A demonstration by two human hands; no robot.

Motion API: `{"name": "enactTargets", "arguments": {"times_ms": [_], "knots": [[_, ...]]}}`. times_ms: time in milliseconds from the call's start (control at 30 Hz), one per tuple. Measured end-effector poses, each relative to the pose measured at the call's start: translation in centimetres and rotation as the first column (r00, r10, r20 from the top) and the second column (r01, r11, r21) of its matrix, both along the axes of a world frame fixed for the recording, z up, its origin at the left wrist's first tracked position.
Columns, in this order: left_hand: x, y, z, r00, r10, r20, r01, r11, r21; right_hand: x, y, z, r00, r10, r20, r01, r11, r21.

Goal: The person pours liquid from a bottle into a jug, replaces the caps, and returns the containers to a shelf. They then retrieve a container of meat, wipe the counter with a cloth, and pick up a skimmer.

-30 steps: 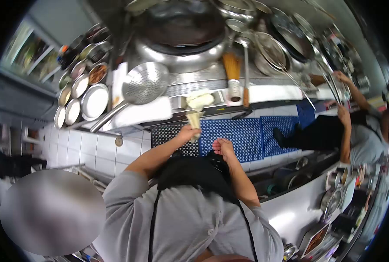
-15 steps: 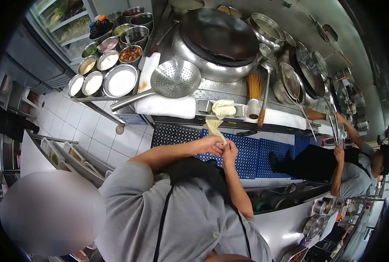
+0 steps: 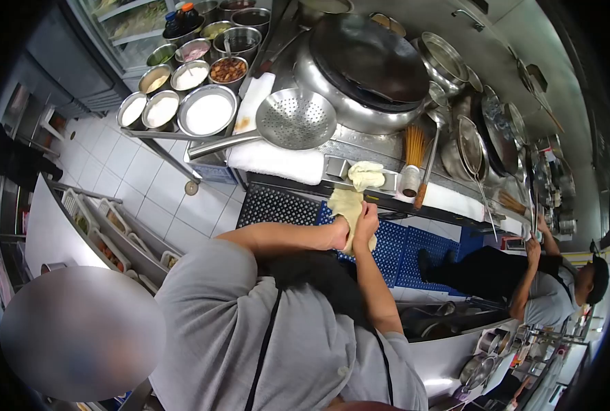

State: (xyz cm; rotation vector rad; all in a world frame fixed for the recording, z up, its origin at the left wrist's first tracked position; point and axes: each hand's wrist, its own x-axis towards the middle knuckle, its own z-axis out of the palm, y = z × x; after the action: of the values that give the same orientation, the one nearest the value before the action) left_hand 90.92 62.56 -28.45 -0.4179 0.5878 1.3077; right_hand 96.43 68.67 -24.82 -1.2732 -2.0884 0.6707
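Both of my hands meet in front of my black apron, at the stove's front edge. My left hand (image 3: 338,233) and my right hand (image 3: 368,218) pinch the lower end of a pale yellow cloth (image 3: 346,201). The cloth hangs spread out between them, below the steel ledge. A second crumpled pale cloth (image 3: 365,175) lies on that ledge just above. Part of the held cloth is hidden behind my fingers.
A big wok (image 3: 370,61) sits on the stove, with a perforated skimmer (image 3: 295,118) resting over a white towel (image 3: 274,162). Seasoning bowls (image 3: 208,113) stand at the left and a bamboo brush (image 3: 412,156) at the right. Blue floor mats (image 3: 397,250) lie below. A co-worker (image 3: 548,301) stands at the right.
My right hand rose to join the left on the cloth. The cloth went from a narrow hanging strip to a wider spread piece. The view shifted toward the seasoning bowls.
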Motion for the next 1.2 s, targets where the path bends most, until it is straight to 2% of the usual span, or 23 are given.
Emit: {"name": "enactTargets", "arguments": {"times_ms": [100,133,233,267,367,400,433,500,533,567,600,633,700,733,767,800,833,900,933,967,1100,1133,1200], "knots": [[-0.4,-0.1,2.7,0.996,-0.091,-0.024,0.091,0.996,-0.003,1.3,-0.8,-1.0,0.974,0.139,0.180,-0.145,0.989,0.016],[-1.1,-1.0,4.7,0.992,-0.096,-0.080,0.092,0.994,-0.055,1.5,-1.4,0.6,0.896,0.329,0.297,-0.299,0.943,-0.144],[-2.7,-1.1,2.5,0.989,-0.094,-0.118,0.101,0.993,0.053,2.7,-3.6,-0.9,0.653,0.499,0.569,-0.686,0.709,0.165],[-2.6,-2.0,4.2,0.876,0.082,-0.476,-0.052,0.996,0.076,2.4,-4.3,0.3,0.591,0.513,0.623,-0.716,0.689,0.113],[-3.5,-1.3,1.7,0.807,0.125,-0.578,0.016,0.972,0.233,1.3,-5.2,2.9,0.568,0.595,0.569,-0.643,0.752,-0.144],[-3.8,-1.5,1.1,0.705,0.095,-0.703,0.093,0.970,0.224,1.1,-5.5,3.1,0.691,0.612,0.383,-0.648,0.761,-0.047],[-4.1,-1.6,0.4,0.582,0.071,-0.810,0.160,0.967,0.200,1.4,-5.5,2.9,0.689,0.663,0.293,-0.681,0.731,-0.055],[-5.8,-2.5,-2.0,0.137,0.034,-0.990,0.366,0.927,0.082,2.5,-4.7,2.3,0.661,0.743,0.103,-0.742,0.668,-0.053],[-7.0,-2.7,-3.6,-0.064,0.031,-0.998,0.455,0.891,-0.001,2.6,-4.3,2.0,0.677,0.733,-0.063,-0.734,0.667,-0.125],[-8.5,-3.6,-3.9,-0.320,-0.119,-0.940,0.524,0.804,-0.280,3.7,-3.9,1.2,0.769,0.607,-0.198,-0.623,0.644,-0.444],[-10.0,-4.5,-4.0,-0.565,-0.214,-0.796,0.509,0.669,-0.541,5.0,-3.6,-0.4,0.860,0.473,-0.192,-0.484,0.635,-0.602],[-11.5,-5.7,-2.7,-0.619,-0.282,-0.733,0.538,0.527,-0.658,6.7,-3.3,-2.7,0.929,0.336,-0.157,-0.336,0.584,-0.739],[-13.0,-9.7,-7.9,-0.699,-0.221,-0.680,0.433,0.626,-0.649,11.1,-3.2,-8.2,0.956,0.282,0.076,-0.138,0.664,-0.735],[-14.0,-12.2,-8.6,-0.723,-0.233,-0.651,0.385,0.646,-0.659,14.2,-4.0,-10.8,0.922,0.334,0.194,-0.184,0.821,-0.541],[-15.2,-14.3,-9.6,-0.663,-0.340,-0.667,0.392,0.602,-0.696,17.3,-4.9,-13.4,0.885,0.312,0.345,-0.211,0.930,-0.301],[-16.4,-16.6,-10.8,-0.596,-0.445,-0.668,0.403,0.555,-0.728,25.3,-5.4,-24.5,0.896,0.366,0.252,-0.356,0.931,-0.085],[-17.5,-19.6,-13.2,-0.594,-0.511,-0.621,0.370,0.512,-0.775,30.4,-6.9,-28.1,0.891,0.379,0.252,-0.369,0.925,-0.088],[-18.5,-25.9,-18.5,-0.504,-0.604,-0.617,0.259,0.576,-0.775,32.9,-8.6,-26.4,0.813,0.434,0.389,-0.260,0.867,-0.425],[-18.7,-28.5,-17.5,-0.419,-0.685,-0.596,0.200,0.570,-0.797,33.2,-9.1,-24.7,0.783,0.455,0.425,-0.200,0.830,-0.520],[-18.3,-31.3,-16.7,-0.322,-0.755,-0.572,0.149,0.556,-0.818,33.7,-9.2,-23.9,0.760,0.481,0.437,-0.181,0.803,-0.568],[-15.5,-39.3,-15.0,-0.304,-0.817,-0.490,-0.083,0.535,-0.841,32.8,-7.1,-21.6,0.689,0.576,0.439,-0.227,0.747,-0.625],[-14.9,-38.9,-13.8,-0.039,-0.812,-0.582,-0.146,0.581,-0.801,32.8,-6.4,-22.1,0.676,0.600,0.427,-0.263,0.739,-0.621],[-14.9,-37.6,-10.5,0.443,-0.585,-0.679,-0.311,0.610,-0.729,31.0,-4.1,-22.4,0.577,0.681,0.451,-0.508,0.731,-0.455]]}}
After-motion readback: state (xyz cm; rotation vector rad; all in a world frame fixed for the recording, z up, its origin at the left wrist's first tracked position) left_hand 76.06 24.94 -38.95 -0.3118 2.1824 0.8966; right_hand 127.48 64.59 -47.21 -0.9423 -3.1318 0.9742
